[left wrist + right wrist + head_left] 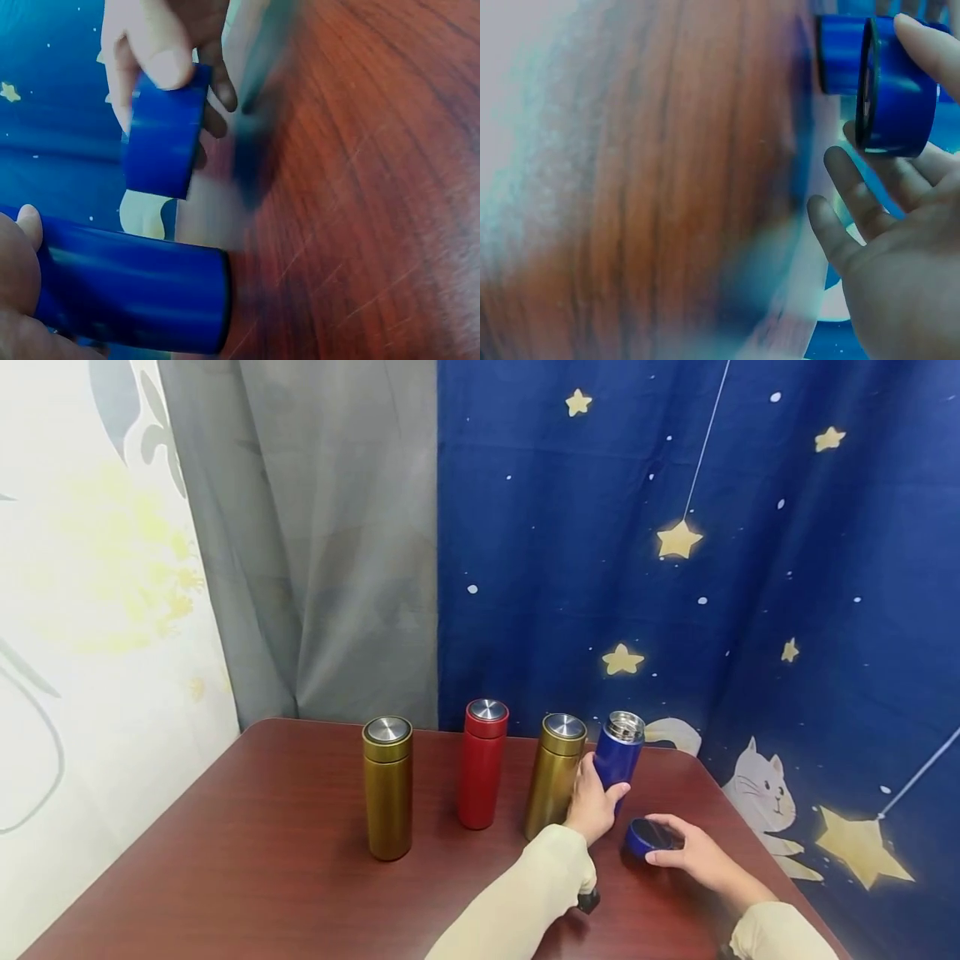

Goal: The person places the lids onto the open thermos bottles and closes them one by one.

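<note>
My left hand (pixel 591 803) grips a blue thermos bottle (pixel 617 762), whose steel mouth is uncovered at the top. To its right my right hand (pixel 693 853) pinches a short round blue lid (pixel 641 841) between thumb and fingers, with the lid's dark flat face up. The left wrist view shows the lid (pixel 166 142) beside the bottle (pixel 142 292), apart from it and just off the table. In the right wrist view the thumb presses one side of the lid (pixel 906 94), and the other fingers spread beneath.
Left of the blue bottle stands a gold thermos (pixel 551 785), close to my left hand. A red thermos (pixel 482 768) and another gold thermos (pixel 388 793) stand farther left, both capped. The dark red wooden table (pixel 247 852) ends before a blue star-patterned curtain (pixel 540 552).
</note>
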Demonstrator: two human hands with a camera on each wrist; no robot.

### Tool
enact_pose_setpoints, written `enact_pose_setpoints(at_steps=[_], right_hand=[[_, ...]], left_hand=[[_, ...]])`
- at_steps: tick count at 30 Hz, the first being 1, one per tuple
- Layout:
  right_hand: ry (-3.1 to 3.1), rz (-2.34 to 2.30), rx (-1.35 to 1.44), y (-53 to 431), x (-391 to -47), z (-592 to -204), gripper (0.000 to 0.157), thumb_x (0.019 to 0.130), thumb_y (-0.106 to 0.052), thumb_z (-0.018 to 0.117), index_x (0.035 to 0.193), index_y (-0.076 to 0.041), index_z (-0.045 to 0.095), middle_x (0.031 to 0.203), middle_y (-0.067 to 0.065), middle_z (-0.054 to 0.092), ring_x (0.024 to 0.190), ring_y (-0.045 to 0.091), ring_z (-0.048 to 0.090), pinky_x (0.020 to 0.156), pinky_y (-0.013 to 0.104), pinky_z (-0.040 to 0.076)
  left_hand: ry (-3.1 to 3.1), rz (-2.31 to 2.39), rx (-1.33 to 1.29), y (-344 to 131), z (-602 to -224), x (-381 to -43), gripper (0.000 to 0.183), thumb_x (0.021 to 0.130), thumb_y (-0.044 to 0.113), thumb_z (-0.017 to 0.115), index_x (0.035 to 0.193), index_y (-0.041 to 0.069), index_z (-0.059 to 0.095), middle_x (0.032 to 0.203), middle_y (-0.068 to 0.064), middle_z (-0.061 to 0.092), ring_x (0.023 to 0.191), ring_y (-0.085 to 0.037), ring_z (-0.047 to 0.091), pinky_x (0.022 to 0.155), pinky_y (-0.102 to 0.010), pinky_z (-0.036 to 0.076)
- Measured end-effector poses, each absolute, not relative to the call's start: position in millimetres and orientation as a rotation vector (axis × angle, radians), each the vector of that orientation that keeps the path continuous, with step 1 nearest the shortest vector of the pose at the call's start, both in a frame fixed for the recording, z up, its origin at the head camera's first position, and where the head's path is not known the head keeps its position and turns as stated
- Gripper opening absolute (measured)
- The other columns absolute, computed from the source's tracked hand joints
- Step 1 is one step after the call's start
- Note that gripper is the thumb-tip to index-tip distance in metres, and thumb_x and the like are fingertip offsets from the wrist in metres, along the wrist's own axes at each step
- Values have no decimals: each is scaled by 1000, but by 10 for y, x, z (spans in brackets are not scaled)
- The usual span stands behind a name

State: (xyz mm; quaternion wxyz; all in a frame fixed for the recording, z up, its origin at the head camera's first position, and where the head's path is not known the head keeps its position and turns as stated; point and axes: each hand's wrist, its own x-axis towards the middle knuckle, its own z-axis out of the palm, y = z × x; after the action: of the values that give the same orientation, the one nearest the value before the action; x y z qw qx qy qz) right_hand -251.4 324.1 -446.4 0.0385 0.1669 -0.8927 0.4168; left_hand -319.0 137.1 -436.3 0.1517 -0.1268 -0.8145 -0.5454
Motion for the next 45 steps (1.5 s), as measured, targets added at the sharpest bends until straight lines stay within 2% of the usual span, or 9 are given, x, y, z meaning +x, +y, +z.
enact_pose_setpoints(at_steps=[5,11,16,19,22,27,35,40,45], right_hand=[[-2558,1499,443,3245,-2465,-4417,50,81,1,71,123,12,47,105,15,65,86,6,61,73,21,48],[-2408,1680,346,3227,-2409,-4332,48,86,2,67,126,10,41,103,-5,64,90,7,61,75,21,49],[-2283,1705,378,3179,-2381,-4229,46,89,2,64,127,11,39,105,-8,61,92,8,59,74,23,53],[-2258,1643,350,3143,-2373,-4177,45,90,-1,63,128,8,41,106,-11,60,94,7,57,74,20,52],[-2224,1611,316,3114,-2373,-4135,42,91,-1,62,130,4,44,108,-14,59,96,4,55,76,16,48],[-2123,1667,306,3063,-2370,-4071,37,93,0,57,130,-3,48,111,-14,57,99,3,53,77,14,45],[-1929,1766,323,2893,-2400,-3958,34,95,1,53,128,-6,51,114,-8,57,102,9,51,80,15,44],[-1770,1847,313,2751,-2443,-3913,35,94,5,51,128,-4,50,118,-3,55,108,13,48,86,17,42],[-1628,1918,306,2660,-2465,-3872,34,94,8,49,127,0,49,116,2,54,105,15,49,88,21,39]], left_hand=[[-2317,-1582,-377,1358,-4385,-3150,64,87,30,74,136,6,40,124,-12,55,111,-24,57,96,-39,46],[-2336,-1586,-408,1320,-4377,-3096,66,87,31,74,137,6,38,124,-13,57,111,-23,57,97,-38,45],[-2311,-1560,-448,1303,-4384,-3063,66,87,30,74,137,4,38,125,-15,56,111,-25,58,96,-40,46],[-2299,-1514,-468,1295,-4396,-3055,67,87,29,75,136,2,39,123,-15,57,109,-26,59,94,-40,47],[-2310,-1504,-463,1277,-4396,-3030,66,85,32,76,135,6,40,121,-13,58,108,-24,59,93,-39,48],[-2361,-1545,-428,1245,-4379,-2963,67,84,40,76,136,13,42,122,-8,59,109,-20,59,95,-37,47],[-2377,-1515,-403,1224,-4415,-2917,70,81,46,76,137,17,43,123,-5,60,108,-19,59,94,-39,48],[-2380,-1486,-406,1193,-4439,-2885,71,80,48,76,137,18,45,123,-4,61,108,-19,60,92,-38,48],[-2388,-1497,-431,1164,-4463,-2847,72,81,50,75,137,18,45,123,-2,60,107,-17,60,93,-38,48]])
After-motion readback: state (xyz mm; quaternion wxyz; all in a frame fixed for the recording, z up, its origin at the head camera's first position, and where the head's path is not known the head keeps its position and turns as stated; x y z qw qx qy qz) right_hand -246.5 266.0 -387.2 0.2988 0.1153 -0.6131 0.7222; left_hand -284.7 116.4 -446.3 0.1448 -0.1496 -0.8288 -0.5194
